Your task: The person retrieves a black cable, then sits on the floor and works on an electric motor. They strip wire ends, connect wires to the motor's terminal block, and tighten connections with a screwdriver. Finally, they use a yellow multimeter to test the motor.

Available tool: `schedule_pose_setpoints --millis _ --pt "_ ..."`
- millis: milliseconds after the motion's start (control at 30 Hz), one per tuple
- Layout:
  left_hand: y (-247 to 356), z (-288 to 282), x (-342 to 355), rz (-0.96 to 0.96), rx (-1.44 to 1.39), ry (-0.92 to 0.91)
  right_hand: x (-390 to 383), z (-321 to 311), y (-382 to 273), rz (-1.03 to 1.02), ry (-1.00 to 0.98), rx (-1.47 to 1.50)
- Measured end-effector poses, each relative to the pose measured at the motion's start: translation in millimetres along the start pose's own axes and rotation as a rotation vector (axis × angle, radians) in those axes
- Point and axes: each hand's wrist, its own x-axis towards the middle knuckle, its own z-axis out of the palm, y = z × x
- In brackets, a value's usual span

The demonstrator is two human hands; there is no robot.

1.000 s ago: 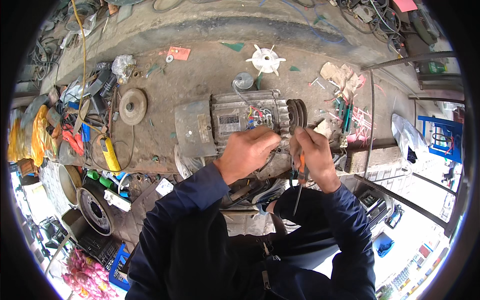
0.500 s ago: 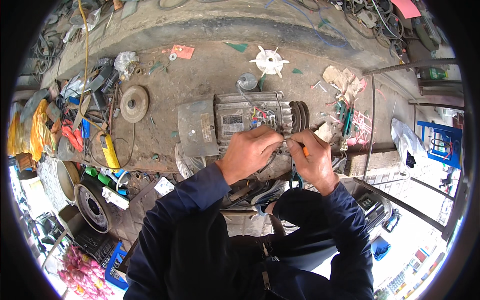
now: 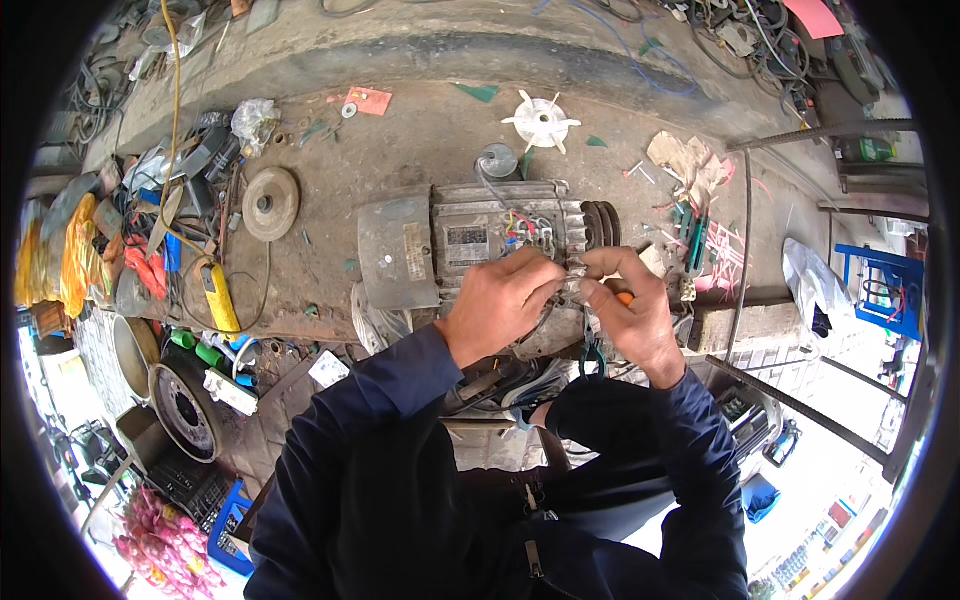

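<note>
From the head view, the electric motor [image 3: 450, 250] lies on its side on the dirty surface [image 3: 400, 150], straight ahead of the person, its grooved pulley [image 3: 603, 225] to the right. Its terminals [image 3: 530, 238] are exposed, with coloured leads running to them, and the round cover [image 3: 498, 161] rests just beyond the casing.

The left hand [image 3: 505, 300] is at the motor's near side, thumb and forefinger pinched on a thin piece [image 3: 572, 280], too small to identify. The right hand [image 3: 635, 315] faces it, forefinger and thumb parted around the other end, its curled fingers grasping an orange handle [image 3: 626, 298] in the palm. Pliers [image 3: 593, 358] show below that hand; whether it holds them, I cannot tell.

The step in hand looks like fine fingertip work on the thin piece beside the terminals. The next move seems to call for a steady left pinch and a precise right one, with the handle kept clear.
</note>
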Motion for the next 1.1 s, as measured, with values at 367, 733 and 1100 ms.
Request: schedule_pose_setpoints --millis 367,733,1100 --pt "-3.1 1.4 -0.8 0.004 -0.036 0.005 4.1 11.4 3.8 -0.286 0.056 -0.280" --pt "-2.4 -1.7 -0.8 0.041 0.003 -0.001 14.7 0.3 -4.8 0.510 -0.245 0.360" --pt "-3.1 -2.7 -1.6 -0.038 -0.054 0.011 6.7 5.1 -5.2 0.092 -0.022 0.077"
